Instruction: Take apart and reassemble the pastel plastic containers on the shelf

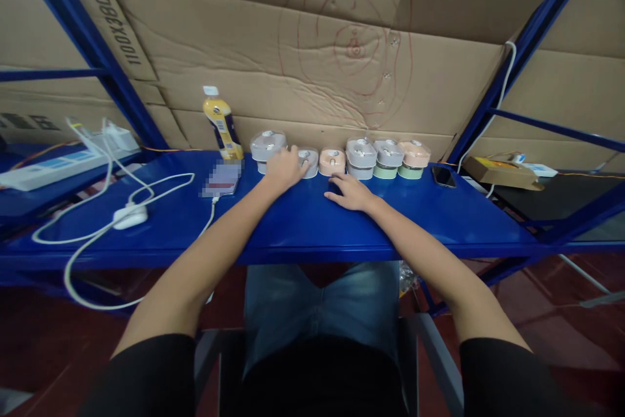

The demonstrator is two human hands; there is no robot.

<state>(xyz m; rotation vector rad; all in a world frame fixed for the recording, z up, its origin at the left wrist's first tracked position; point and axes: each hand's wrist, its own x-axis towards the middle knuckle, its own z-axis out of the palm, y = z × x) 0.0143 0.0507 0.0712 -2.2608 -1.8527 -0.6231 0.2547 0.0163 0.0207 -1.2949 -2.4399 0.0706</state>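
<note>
My left hand (284,170) is on a single grey box with a clear lid (310,161), its thumb across the front and its index finger at the upper left; the other fingers are hard to make out. To its left stands a grey stack of boxes (267,142), partly behind that hand. My right hand (350,193) lies low over the table, fingers spread and holding nothing. Its fingertips come close to the front of a single peach box (333,162); whether they touch it I cannot tell.
Right of the peach box stand a grey stack (361,155), a grey-and-green stack (388,155) and a peach-and-green stack (414,155). On the blue table (312,228) are a yellow bottle (222,124), a phone on a cable (223,178), a white charger (130,215) and a black phone (443,176).
</note>
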